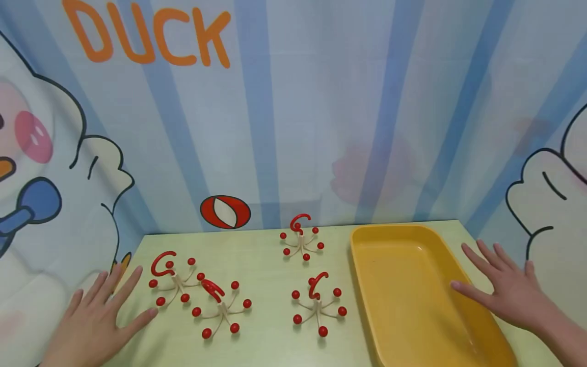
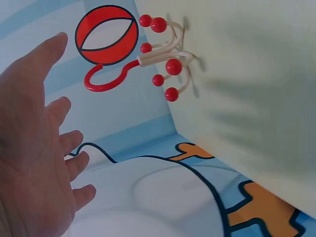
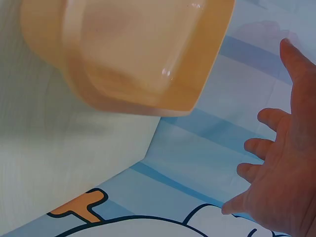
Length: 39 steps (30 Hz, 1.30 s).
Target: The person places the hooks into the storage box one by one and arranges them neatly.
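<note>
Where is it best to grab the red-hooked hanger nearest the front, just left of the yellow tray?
Probably by its red hook, pinched from straight above. The hanger stands hook-up, so the hook rises above the red balls, which spread all around lower down and would likely obstruct fingers coming from the side.

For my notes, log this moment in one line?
left hand: empty; right hand: empty; four red-hooked hangers: on table; yellow tray: right of hangers

Fingers (image 2: 59, 111) near a red hook (image 2: 102, 88)
</note>
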### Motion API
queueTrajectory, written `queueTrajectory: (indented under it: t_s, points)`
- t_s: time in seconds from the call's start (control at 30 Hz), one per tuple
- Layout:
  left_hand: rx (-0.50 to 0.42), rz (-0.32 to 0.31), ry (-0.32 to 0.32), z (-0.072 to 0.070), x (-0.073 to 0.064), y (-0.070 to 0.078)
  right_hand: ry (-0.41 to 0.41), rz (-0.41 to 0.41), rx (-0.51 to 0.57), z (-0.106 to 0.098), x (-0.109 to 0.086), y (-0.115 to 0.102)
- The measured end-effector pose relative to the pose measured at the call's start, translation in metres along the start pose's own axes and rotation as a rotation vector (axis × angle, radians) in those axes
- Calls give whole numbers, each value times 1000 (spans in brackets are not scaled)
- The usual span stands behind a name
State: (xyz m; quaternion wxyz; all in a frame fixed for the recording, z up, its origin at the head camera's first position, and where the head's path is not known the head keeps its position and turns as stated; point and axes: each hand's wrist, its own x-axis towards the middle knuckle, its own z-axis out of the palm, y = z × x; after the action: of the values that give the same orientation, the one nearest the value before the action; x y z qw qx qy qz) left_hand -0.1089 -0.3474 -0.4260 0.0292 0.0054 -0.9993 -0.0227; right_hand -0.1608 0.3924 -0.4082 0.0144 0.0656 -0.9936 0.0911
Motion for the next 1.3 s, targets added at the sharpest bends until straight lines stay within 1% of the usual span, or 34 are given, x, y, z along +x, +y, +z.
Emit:
queueTrajectory:
  t_s: [0.13, 0.23, 0.4, 0.57, 0.67, 0.77, 0.93, 1.1, 1.3]
  points:
    - [19, 50, 39, -13, 3, 7, -21, -3, 23, -6, 6, 7]
    - [0, 92, 66, -24, 6, 12, -44, 0, 33, -10, 12, 10]
    - [-17, 146, 66, -43, 15, 24, -76, 8, 56, -16, 21, 11]
    - [-15, 211, 78, -63, 29, 43, -108, 16, 82, -18, 26, 14]
    - [-29, 250, 83, -75, 38, 58, -140, 25, 113, -17, 27, 18]
    - [-41, 285, 68, -85, 48, 75, -178, 33, 148, -15, 27, 22]
    - [-49, 337, 34, -91, 66, 100, -259, 90, 208, -7, 27, 32]
    - [-97, 359, -2, -88, 81, 118, -328, 130, 304, 3, 28, 43]
    - [-127, 374, -20, -83, 97, 138, -395, 178, 465, 12, 26, 54]
